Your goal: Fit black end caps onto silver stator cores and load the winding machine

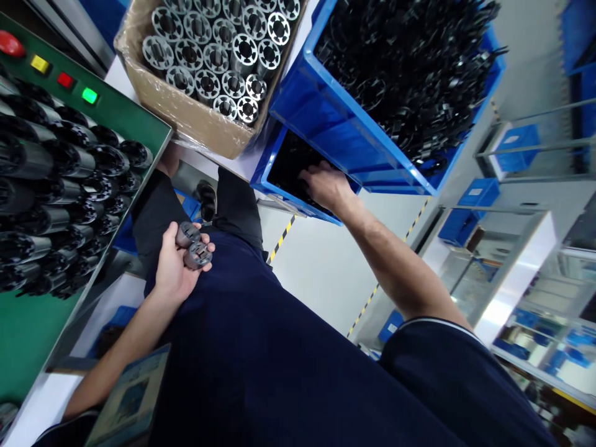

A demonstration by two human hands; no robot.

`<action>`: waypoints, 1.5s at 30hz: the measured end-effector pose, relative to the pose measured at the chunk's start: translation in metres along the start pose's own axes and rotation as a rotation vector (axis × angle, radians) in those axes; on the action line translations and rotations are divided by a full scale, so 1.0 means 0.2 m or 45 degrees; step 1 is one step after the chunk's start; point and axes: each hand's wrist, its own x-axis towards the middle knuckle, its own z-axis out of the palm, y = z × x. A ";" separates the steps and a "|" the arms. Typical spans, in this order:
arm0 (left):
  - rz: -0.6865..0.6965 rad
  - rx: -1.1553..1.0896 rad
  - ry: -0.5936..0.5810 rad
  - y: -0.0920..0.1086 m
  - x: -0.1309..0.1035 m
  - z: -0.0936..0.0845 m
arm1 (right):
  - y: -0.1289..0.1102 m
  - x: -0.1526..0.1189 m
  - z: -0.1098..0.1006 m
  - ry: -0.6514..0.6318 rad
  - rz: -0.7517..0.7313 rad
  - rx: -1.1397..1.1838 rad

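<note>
My left hand is closed around two short, dark, slotted motor cores, held side by side in front of my body. My right hand reaches down into the lower blue bin, which has dark contents. Its fingers are bent, and the fingertips are lost in the shadow, so what they grip does not show. Over this bin stands a larger blue bin heaped with black plastic parts.
A cardboard box of upright metal slotted cores stands left of the bins. At far left, many black-capped cores lie on a green bench with lit buttons. Shelves stand on the right.
</note>
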 end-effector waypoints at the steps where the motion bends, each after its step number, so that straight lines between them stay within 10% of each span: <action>1: 0.023 0.003 0.027 0.00 0.00 0.00 | 0.01 -0.02 -0.01 0.003 -0.018 0.002; 9: 0.186 0.109 -0.104 -0.02 -0.02 0.01 | 0.01 -0.14 0.02 0.544 0.078 0.695; 17: 0.542 0.275 -0.522 0.03 -0.11 0.16 | -0.67 -0.50 -0.17 0.740 -0.539 1.744; 24: 0.536 0.209 -0.273 0.00 -0.24 0.15 | -0.91 -0.58 -0.44 0.819 -0.651 1.682; 36: 0.836 0.470 -0.514 0.02 -0.28 0.08 | -1.01 -0.57 -0.38 0.902 -0.552 1.692; 45: 0.659 0.395 -0.313 0.01 -0.23 0.05 | -1.11 -0.54 -0.27 1.012 -0.533 1.777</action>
